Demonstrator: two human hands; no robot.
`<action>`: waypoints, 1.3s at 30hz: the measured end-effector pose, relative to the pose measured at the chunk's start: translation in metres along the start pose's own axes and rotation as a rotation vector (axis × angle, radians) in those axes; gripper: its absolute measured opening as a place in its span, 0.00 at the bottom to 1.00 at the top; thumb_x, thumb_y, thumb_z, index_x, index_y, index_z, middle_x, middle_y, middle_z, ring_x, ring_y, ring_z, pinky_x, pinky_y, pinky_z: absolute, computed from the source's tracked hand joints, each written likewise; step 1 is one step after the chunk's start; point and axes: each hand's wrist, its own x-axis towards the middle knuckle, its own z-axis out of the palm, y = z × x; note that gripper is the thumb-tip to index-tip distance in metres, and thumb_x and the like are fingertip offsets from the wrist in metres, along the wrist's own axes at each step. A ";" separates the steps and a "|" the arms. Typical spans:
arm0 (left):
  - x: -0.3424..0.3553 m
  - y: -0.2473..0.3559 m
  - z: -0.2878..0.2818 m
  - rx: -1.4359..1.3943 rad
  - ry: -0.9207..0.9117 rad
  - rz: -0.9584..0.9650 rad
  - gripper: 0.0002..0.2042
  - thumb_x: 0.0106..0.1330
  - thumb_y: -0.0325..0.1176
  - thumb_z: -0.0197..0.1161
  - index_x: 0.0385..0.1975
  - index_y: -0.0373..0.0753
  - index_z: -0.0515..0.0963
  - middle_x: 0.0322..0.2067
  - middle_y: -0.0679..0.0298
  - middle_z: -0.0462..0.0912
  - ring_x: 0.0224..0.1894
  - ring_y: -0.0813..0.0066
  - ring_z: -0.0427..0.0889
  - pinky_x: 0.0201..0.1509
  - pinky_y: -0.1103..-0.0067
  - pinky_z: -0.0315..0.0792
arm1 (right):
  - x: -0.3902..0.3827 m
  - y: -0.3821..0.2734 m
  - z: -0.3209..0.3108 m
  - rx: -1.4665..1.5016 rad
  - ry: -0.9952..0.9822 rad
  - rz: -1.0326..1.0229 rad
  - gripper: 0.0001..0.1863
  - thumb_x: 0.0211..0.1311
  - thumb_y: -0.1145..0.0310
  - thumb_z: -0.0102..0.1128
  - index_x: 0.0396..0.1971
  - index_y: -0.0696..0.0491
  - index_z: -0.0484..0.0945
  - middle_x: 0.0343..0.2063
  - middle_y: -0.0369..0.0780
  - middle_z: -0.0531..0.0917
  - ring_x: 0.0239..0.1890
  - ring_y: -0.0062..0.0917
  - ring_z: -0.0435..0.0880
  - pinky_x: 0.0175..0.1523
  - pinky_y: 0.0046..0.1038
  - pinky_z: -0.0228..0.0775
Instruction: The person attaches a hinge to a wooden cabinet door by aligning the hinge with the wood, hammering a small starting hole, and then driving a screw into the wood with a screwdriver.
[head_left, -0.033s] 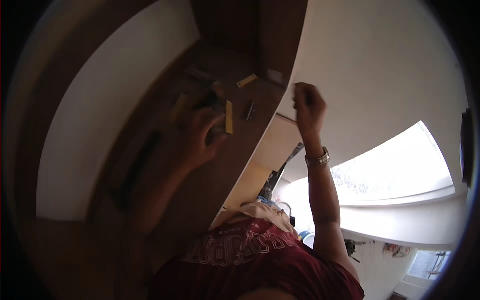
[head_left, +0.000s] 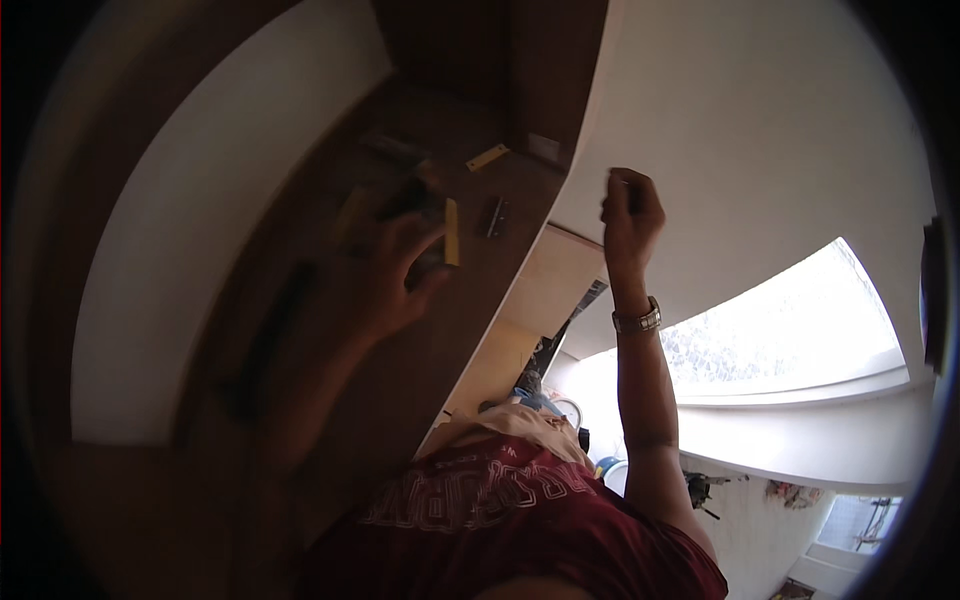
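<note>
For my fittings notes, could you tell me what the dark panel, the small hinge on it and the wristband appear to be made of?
The dark panel looks like wood or a wood-look board, brown and matt; the blur hides any grain. The small hinge seems to be metal, grey with a dull shine. The wristband on the right hand looks like linked metal, silvery and segmented.
</note>
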 end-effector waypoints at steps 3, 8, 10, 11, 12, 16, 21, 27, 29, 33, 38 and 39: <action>-0.002 -0.015 0.013 -0.026 -0.087 0.039 0.20 0.61 0.38 0.70 0.55 0.48 0.81 0.59 0.54 0.71 0.62 0.51 0.72 0.64 0.60 0.68 | 0.009 0.070 -0.026 -0.306 0.088 0.111 0.11 0.67 0.64 0.61 0.38 0.58 0.83 0.22 0.37 0.82 0.22 0.19 0.79 0.29 0.24 0.71; 0.019 0.007 -0.008 0.083 -0.233 -0.001 0.21 0.59 0.35 0.71 0.54 0.49 0.81 0.61 0.55 0.71 0.63 0.52 0.72 0.65 0.62 0.68 | -0.013 0.228 -0.017 -0.774 -0.504 -0.016 0.13 0.60 0.70 0.56 0.44 0.56 0.82 0.38 0.48 0.85 0.45 0.45 0.83 0.54 0.40 0.75; 0.022 0.021 -0.010 0.090 -0.242 -0.030 0.21 0.58 0.33 0.72 0.54 0.48 0.81 0.61 0.54 0.71 0.63 0.51 0.72 0.67 0.63 0.66 | -0.013 0.273 -0.011 -0.787 -0.617 -0.025 0.16 0.59 0.72 0.54 0.47 0.56 0.81 0.44 0.49 0.84 0.51 0.45 0.81 0.60 0.41 0.72; 0.028 0.022 -0.011 0.114 -0.260 -0.065 0.21 0.58 0.32 0.72 0.54 0.48 0.81 0.61 0.54 0.72 0.63 0.51 0.72 0.67 0.63 0.67 | -0.010 0.290 -0.005 -0.875 -0.701 -0.055 0.19 0.57 0.74 0.56 0.50 0.58 0.78 0.48 0.50 0.81 0.55 0.45 0.78 0.62 0.41 0.70; 0.031 0.022 -0.009 0.137 -0.279 -0.097 0.22 0.57 0.32 0.71 0.54 0.47 0.80 0.60 0.54 0.72 0.62 0.51 0.73 0.66 0.63 0.67 | -0.011 0.305 -0.002 -0.963 -0.785 -0.085 0.23 0.54 0.75 0.58 0.53 0.61 0.75 0.53 0.52 0.78 0.59 0.45 0.75 0.64 0.42 0.68; 0.014 0.019 -0.017 0.181 -0.266 -0.170 0.22 0.57 0.31 0.70 0.54 0.44 0.80 0.58 0.55 0.75 0.61 0.51 0.73 0.66 0.63 0.68 | -0.030 0.336 0.016 -1.158 -0.641 -0.340 0.24 0.56 0.73 0.59 0.55 0.60 0.72 0.55 0.50 0.72 0.62 0.44 0.69 0.63 0.48 0.66; 0.016 0.034 -0.041 0.238 -0.277 -0.079 0.20 0.59 0.30 0.67 0.53 0.41 0.80 0.52 0.54 0.78 0.58 0.51 0.76 0.63 0.63 0.69 | -0.024 0.340 0.021 -1.215 -0.865 -0.088 0.15 0.59 0.69 0.59 0.45 0.58 0.81 0.49 0.49 0.80 0.56 0.44 0.77 0.62 0.41 0.71; 0.015 0.035 -0.026 0.155 -0.205 -0.215 0.18 0.60 0.31 0.67 0.52 0.42 0.81 0.52 0.55 0.79 0.56 0.53 0.77 0.61 0.64 0.70 | -0.038 0.334 0.021 -1.040 -1.208 0.067 0.11 0.52 0.71 0.63 0.35 0.57 0.85 0.39 0.50 0.86 0.45 0.46 0.86 0.50 0.43 0.81; 0.015 0.034 -0.029 0.155 -0.213 -0.201 0.18 0.61 0.32 0.66 0.53 0.42 0.81 0.52 0.55 0.79 0.56 0.52 0.77 0.61 0.65 0.70 | -0.054 0.332 0.008 -1.034 -1.183 0.024 0.11 0.50 0.72 0.62 0.35 0.56 0.85 0.38 0.51 0.86 0.45 0.46 0.86 0.49 0.44 0.81; 0.005 0.029 -0.032 0.159 -0.198 -0.145 0.18 0.63 0.33 0.64 0.53 0.41 0.80 0.52 0.55 0.78 0.56 0.53 0.77 0.60 0.66 0.71 | -0.083 0.307 -0.011 -0.994 -1.065 0.080 0.11 0.48 0.71 0.60 0.32 0.56 0.84 0.34 0.53 0.86 0.40 0.49 0.86 0.47 0.46 0.80; -0.012 0.009 -0.017 0.037 -0.114 -0.110 0.15 0.67 0.31 0.60 0.53 0.39 0.80 0.52 0.55 0.78 0.54 0.56 0.78 0.58 0.68 0.72 | -0.107 0.262 -0.058 -0.976 -1.027 0.175 0.11 0.49 0.70 0.60 0.33 0.55 0.84 0.34 0.54 0.85 0.41 0.50 0.86 0.49 0.46 0.79; -0.011 0.008 -0.017 0.065 -0.128 -0.096 0.15 0.68 0.30 0.59 0.52 0.39 0.80 0.52 0.55 0.78 0.54 0.57 0.79 0.57 0.69 0.73 | -0.112 0.256 -0.072 -0.940 -0.993 0.166 0.11 0.49 0.69 0.61 0.33 0.55 0.84 0.34 0.53 0.85 0.42 0.49 0.86 0.49 0.46 0.79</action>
